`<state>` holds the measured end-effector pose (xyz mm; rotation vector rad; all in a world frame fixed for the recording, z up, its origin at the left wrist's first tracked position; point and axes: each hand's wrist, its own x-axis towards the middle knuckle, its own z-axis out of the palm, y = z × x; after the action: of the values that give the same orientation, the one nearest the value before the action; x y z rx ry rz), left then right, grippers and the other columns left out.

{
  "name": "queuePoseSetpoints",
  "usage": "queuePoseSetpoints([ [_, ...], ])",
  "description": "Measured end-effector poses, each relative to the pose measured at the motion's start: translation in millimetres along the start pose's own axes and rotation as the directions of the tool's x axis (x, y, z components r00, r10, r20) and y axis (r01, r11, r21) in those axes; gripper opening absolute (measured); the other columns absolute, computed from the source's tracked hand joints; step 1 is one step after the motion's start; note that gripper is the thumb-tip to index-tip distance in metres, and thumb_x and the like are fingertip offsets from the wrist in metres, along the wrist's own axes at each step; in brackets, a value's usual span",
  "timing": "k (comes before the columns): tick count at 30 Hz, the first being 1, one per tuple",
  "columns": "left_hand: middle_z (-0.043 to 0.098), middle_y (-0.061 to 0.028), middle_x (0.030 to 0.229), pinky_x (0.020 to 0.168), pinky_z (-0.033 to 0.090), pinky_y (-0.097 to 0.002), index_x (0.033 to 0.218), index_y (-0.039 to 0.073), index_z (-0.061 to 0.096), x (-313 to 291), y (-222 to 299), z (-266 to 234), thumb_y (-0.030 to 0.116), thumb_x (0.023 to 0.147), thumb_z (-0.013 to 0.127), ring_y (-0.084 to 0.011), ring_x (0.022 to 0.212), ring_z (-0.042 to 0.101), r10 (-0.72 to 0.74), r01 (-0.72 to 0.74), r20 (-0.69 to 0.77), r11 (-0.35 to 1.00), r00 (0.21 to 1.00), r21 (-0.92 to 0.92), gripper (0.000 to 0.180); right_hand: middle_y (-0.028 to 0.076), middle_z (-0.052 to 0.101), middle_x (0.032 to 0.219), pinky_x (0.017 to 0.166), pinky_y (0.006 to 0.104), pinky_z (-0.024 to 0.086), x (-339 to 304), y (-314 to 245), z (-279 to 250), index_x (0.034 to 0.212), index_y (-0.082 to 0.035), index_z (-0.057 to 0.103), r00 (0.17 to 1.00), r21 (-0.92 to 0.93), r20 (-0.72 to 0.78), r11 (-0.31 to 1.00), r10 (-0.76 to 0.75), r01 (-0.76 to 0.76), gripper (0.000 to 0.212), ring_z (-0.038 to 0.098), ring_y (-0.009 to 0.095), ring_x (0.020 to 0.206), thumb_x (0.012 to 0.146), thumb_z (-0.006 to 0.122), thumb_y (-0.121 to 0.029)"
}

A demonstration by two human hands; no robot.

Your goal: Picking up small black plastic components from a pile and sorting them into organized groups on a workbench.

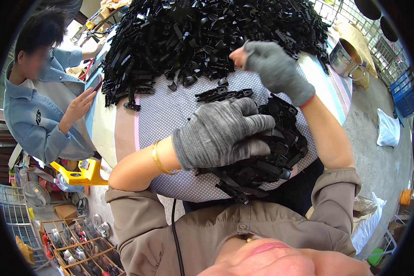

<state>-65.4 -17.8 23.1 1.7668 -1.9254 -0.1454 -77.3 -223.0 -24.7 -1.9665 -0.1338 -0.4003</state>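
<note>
My left hand (pixel 221 133), in a grey knit glove, lies over a small pile of black plastic parts (pixel 262 168) near the table's front edge. Its fingers curl down around a part there, mostly hidden beneath them. Raised to the right is my right hand (pixel 273 69), in a grey glove with bare fingertips. Its fingers are bent together in front of the large heap of black plastic parts (pixel 207 37); whatever they may hold is hidden. Between the heap and my left hand, a few long black parts (pixel 223 94) lie on the patterned tablecloth (pixel 170 110).
A person in a blue jacket (pixel 46 110) sits at the left with a phone (pixel 96 83). A yellow stool (pixel 80 172) stands below. At the right are a metal bucket (pixel 342 60), a white bag (pixel 388 129) and a blue crate (pixel 404 94). A divided wooden rack (pixel 83 248) stands lower left.
</note>
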Motion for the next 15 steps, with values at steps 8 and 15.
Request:
queuePoseSetpoints([
  [8, 0.065, -0.0132, 0.085, 0.074, 0.048, -0.0325, 0.103, 0.007, 0.065, -7, -125, -35, 0.035, 0.082, 0.064, -0.0221, 0.08, 0.063, -0.659, 0.681, -0.318, 0.73, 0.681, -0.054, 0.035, 0.01, 0.057, 0.081, 0.074, 0.0383, 0.047, 3, 2, 31, 0.093, -0.01, 0.063, 0.966, -0.677, 0.242, 0.698, -0.088, 0.233, 0.023, 0.058, 0.027, 0.081, 0.083, 0.059, -0.03],
  [15, 0.065, -0.0136, 0.088, 0.072, 0.05, -0.0335, 0.106, 0.004, 0.063, -3, -165, -23, 0.033, 0.08, 0.065, -0.0216, 0.076, 0.064, -0.744, 0.762, -0.179, 0.604, 0.644, 0.233, 0.039, 0.014, 0.055, 0.093, 0.08, 0.0386, 0.047, 1, -16, 25, 0.097, -0.002, 0.058, 0.95, -0.828, 0.237, 0.554, 0.204, 0.088, 0.027, 0.056, 0.03, 0.09, 0.083, 0.059, -0.025],
])
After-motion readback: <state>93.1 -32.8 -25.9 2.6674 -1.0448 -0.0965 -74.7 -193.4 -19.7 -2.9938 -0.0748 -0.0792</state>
